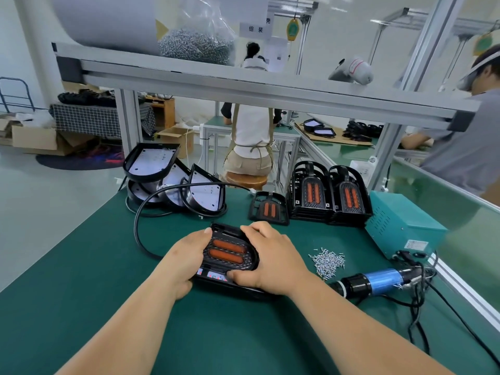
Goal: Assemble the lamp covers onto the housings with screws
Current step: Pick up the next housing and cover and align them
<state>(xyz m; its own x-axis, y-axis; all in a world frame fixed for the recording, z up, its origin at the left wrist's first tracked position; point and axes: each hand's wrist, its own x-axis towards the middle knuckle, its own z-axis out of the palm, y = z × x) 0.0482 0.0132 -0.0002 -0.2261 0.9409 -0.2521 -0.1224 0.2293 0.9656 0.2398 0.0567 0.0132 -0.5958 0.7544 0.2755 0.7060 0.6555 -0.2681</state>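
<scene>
On the green table (81, 266) a black lamp cover (228, 251) with 2 orange lenses lies on top of a black housing (230, 284), near the middle of the work surface. Both hands press it from the sides. The left hand (184, 259) rests against the cover's left edge, thumb on the top rim, the other fingers curled under and out of sight. The right hand (266, 257) lies over the right side, fingers held together and bent over the far edge, thumb pressing the near rim of the housing.

A loose pile of screws (328, 262) sits on the table just right of the right hand, in no container. Beside it lies a blue electric screwdriver (378, 280), cabled to a teal power box (400, 223).

Further back stand 2 stacks of covers (328, 196), with 1 single cover (267, 209) lying to their left. Spare housings (176, 182) with white inner panels are heaped at the far left. On the overhead shelf (243, 82) a clear plastic bag (197, 36) holds many screws.
</scene>
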